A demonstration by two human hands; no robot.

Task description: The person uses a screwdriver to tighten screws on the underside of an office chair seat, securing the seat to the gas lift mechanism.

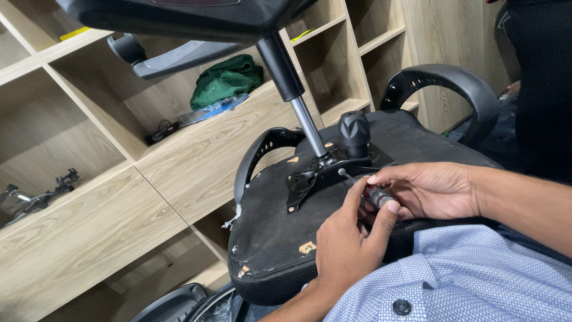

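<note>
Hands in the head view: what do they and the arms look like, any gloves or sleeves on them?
Both hands are bare: no gloves, rings or watch show on the left hand or the right hand. Both forearms are uncovered as far as the picture shows them, so no sleeve cuff is visible. Below them lies the person's light blue shirt with a fine dotted pattern and a dark button.

L hand [348, 241] & R hand [426, 191] meet, both fingers curled in tight grip.

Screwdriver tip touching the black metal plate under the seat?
Touching. Head view: the screwdriver tip meets the black metal plate, no gap; both hands grip the handle.
</note>
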